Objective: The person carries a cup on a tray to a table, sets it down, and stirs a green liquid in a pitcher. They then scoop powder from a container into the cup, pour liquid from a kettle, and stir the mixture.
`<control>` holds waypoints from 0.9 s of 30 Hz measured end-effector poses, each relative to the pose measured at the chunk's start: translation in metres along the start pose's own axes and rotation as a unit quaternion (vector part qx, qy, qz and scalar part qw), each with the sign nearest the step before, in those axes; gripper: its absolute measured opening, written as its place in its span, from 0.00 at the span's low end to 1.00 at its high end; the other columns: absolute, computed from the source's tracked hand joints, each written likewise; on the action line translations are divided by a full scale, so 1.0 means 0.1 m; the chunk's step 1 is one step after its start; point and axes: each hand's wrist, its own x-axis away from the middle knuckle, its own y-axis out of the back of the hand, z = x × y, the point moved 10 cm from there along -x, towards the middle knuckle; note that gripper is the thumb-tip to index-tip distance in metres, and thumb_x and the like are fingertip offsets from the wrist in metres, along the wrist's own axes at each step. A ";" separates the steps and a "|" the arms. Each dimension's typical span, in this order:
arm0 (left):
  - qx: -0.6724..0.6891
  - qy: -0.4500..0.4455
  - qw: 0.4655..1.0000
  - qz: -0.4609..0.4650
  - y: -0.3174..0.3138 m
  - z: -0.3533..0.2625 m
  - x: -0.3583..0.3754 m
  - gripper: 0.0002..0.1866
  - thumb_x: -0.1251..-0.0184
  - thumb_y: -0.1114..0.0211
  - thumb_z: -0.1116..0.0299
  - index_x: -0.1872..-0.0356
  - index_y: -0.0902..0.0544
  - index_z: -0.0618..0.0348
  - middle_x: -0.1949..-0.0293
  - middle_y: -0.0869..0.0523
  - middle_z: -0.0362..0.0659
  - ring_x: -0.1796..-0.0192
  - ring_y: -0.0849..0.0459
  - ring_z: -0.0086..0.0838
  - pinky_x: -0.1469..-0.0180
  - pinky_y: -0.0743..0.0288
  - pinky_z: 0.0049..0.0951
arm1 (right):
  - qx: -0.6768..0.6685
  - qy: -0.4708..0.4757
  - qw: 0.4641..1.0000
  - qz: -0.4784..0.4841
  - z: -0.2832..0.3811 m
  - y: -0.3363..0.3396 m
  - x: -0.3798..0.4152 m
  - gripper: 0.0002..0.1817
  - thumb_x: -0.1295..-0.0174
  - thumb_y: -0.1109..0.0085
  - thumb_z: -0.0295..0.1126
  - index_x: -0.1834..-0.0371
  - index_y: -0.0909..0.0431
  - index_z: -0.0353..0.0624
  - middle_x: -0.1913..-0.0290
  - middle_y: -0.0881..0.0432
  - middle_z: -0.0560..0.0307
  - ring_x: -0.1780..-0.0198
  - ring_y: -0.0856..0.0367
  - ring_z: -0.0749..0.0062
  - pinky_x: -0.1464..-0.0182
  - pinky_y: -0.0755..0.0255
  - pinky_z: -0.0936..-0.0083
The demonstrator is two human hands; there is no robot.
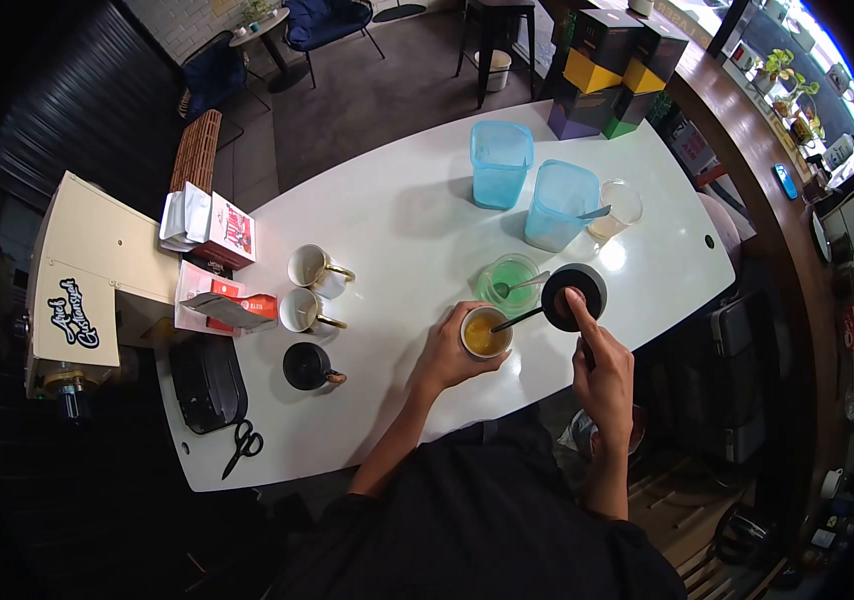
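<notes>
Over the white table (377,330), the step in hand seems to be pouring from the black gooseneck kettle (586,280) into the pale cup (491,356). To do it well, the kettle should be tilted slowly, with the finger on its top keeping a light pressure. The cup should be kept level, with its rim well under the outlet. The flow is best made thin, because the yellow liquid (487,341) could splash or rise too near the rim.

About the grip: the kettle is in the right hand (603,366); one finger lies extended on its top, and the others are curled below. The handle is not visible, so I cannot tell how firmly it is grasped. The left hand (443,350) holds the cup, closed around its outer left and near side. Whether the cup also rests on the table, I cannot tell. The green container (496,266) stands just beyond the cup. The dark spout (523,319) reaches leftward from the kettle, its end over the liquid. The smallest thing, a spoon (527,284), leans inside the container.
</notes>
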 end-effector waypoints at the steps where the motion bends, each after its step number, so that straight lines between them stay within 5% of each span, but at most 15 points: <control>1: -0.001 0.002 1.000 0.001 0.00 0.00 0.00 0.36 0.55 0.14 0.65 0.44 0.23 0.58 0.52 0.13 0.44 0.49 0.13 0.30 0.43 0.20 0.33 | 0.006 -0.012 1.000 0.013 -0.02 -0.02 0.00 0.45 0.48 0.47 0.08 0.24 0.30 0.56 0.55 0.14 0.43 0.65 0.16 0.48 0.57 0.22 0.65; 14: 0.004 0.000 1.000 0.003 -0.01 0.01 0.00 0.36 0.56 0.14 0.66 0.44 0.23 0.58 0.51 0.13 0.43 0.49 0.13 0.30 0.43 0.20 0.33 | 0.013 -0.011 1.000 0.015 -0.01 -0.02 0.00 0.46 0.49 0.47 0.08 0.23 0.30 0.56 0.61 0.15 0.43 0.67 0.17 0.50 0.59 0.23 0.64; 26: 0.004 0.006 1.000 0.008 -0.01 0.01 -0.01 0.36 0.56 0.14 0.66 0.44 0.23 0.58 0.52 0.13 0.44 0.50 0.13 0.30 0.44 0.20 0.33 | 0.010 -0.018 1.000 0.020 -0.02 -0.04 -0.01 0.45 0.49 0.47 0.08 0.24 0.29 0.55 0.50 0.14 0.44 0.63 0.15 0.48 0.56 0.21 0.64; 27: 0.003 0.002 1.000 0.005 -0.01 0.01 -0.01 0.36 0.56 0.14 0.66 0.44 0.23 0.58 0.53 0.13 0.44 0.50 0.13 0.30 0.44 0.20 0.33 | -0.001 -0.004 1.000 0.004 0.00 -0.03 -0.01 0.47 0.49 0.45 0.10 0.23 0.31 0.61 0.61 0.19 0.46 0.68 0.19 0.49 0.60 0.24 0.60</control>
